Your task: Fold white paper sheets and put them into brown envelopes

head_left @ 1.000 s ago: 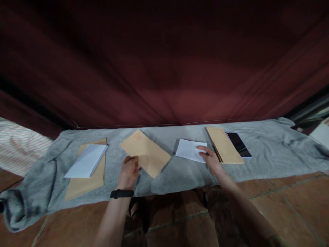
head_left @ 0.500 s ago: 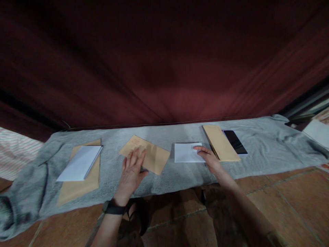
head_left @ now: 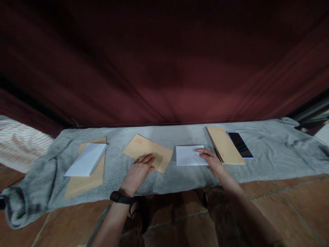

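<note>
A brown envelope [head_left: 146,151] lies flat on the grey cloth [head_left: 180,171] in the middle. My left hand [head_left: 137,173], with a black wristband, rests open with its fingers flat on the envelope's near edge. To the right lies a folded white paper [head_left: 187,155]. My right hand [head_left: 212,161] lies on its right end, fingers stretched out flat.
At the left, a stack of white sheets [head_left: 86,159] lies on a brown envelope [head_left: 82,180]. A pile of brown envelopes [head_left: 224,144] and a black phone [head_left: 239,144] lie at the right. A dark red curtain [head_left: 164,68] hangs behind. Brown floor tiles [head_left: 282,206] run in front.
A second ago my left hand held the brown envelope tilted above the cloth. It has laid the envelope flat and now rests on its near edge. My right hand stayed on the white paper.
</note>
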The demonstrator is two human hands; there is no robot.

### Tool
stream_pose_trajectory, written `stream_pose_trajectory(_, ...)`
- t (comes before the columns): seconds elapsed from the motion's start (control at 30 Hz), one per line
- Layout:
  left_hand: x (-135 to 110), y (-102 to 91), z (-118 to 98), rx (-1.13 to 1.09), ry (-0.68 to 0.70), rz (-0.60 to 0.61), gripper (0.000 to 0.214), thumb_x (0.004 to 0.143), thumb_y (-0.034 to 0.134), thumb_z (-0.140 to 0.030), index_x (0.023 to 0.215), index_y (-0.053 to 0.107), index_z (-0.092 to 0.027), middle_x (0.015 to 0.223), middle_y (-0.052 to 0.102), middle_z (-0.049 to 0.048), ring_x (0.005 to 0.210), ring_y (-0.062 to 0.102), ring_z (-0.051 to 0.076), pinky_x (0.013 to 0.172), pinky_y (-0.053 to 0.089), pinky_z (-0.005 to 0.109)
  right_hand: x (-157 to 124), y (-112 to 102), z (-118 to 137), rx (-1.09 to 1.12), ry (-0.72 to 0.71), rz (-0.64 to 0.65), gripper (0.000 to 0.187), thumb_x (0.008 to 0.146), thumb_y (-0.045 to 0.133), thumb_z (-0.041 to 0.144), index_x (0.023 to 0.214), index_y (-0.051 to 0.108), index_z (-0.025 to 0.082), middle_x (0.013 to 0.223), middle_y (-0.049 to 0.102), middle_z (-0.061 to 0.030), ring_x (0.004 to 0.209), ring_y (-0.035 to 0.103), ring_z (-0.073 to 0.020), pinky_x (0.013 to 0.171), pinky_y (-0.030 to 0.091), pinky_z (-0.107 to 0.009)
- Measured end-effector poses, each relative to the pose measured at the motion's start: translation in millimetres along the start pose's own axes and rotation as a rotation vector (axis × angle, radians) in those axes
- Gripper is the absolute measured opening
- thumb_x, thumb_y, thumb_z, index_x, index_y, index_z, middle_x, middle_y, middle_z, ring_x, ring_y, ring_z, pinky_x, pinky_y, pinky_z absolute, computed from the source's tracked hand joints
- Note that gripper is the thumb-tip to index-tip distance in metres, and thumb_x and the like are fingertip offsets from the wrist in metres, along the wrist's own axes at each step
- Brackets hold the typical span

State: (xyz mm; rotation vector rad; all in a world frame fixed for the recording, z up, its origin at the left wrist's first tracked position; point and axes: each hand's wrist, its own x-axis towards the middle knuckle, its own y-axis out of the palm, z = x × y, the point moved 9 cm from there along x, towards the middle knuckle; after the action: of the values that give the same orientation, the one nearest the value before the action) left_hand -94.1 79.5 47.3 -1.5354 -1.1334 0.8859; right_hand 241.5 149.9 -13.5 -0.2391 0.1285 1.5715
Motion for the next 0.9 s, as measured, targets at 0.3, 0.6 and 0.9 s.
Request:
stream_pose_trajectory(0.3, 2.5, 10.3, -16.0, -0.119, 0.041, 0.022, 0.033, 0.091, 0.049, -0.014, 0.117, 0.069, -0.022, 0.131, 0.068, 0.0106, 0.124, 0.062, 0.026, 0.11, 0.043, 0.042, -1.2, 4.3, -1.1, 0.032, 0.038, 0.025, 0.033, 0.067, 0.065, 0.034, 0.096, 0.077, 0.024, 0.087, 0.074, -0.0037, 0.075, 0.058, -0.0219, 0.067, 0.041, -0.031)
stream_pose_trajectory(0.6, -1.0, 20.0, -26.4, 0.043, 0.097, 0.03, 0.049, 0.087, 0.039, -0.001, 0.124, 0.064, -0.019, 0.136, 0.065, 0.0116, 0.128, 0.059, 0.026, 0.108, 0.046, 0.043, -0.8, 10.6, 0.3, 0.104, 0.048, 0.034, 0.03, 0.064, 0.067, 0.031, 0.091, 0.079, 0.023, 0.087, 0.075, -0.0029, 0.073, 0.059, -0.0199, 0.065, 0.041, -0.029)
stream_pose_trajectory(0.9, 7.0, 22.8, -82.9, 0.106, 0.113, -0.014, 0.033, 0.092, 0.045, -0.011, 0.114, 0.068, -0.019, 0.125, 0.069, 0.0124, 0.116, 0.062, 0.028, 0.1, 0.05, 0.043, -2.8, 5.7, 8.6, 0.06, -0.035, 0.015, 0.026, 0.066, 0.07, 0.034, 0.088, 0.079, 0.023, 0.096, 0.075, -0.0031, 0.083, 0.061, -0.0216, 0.075, 0.045, -0.033)
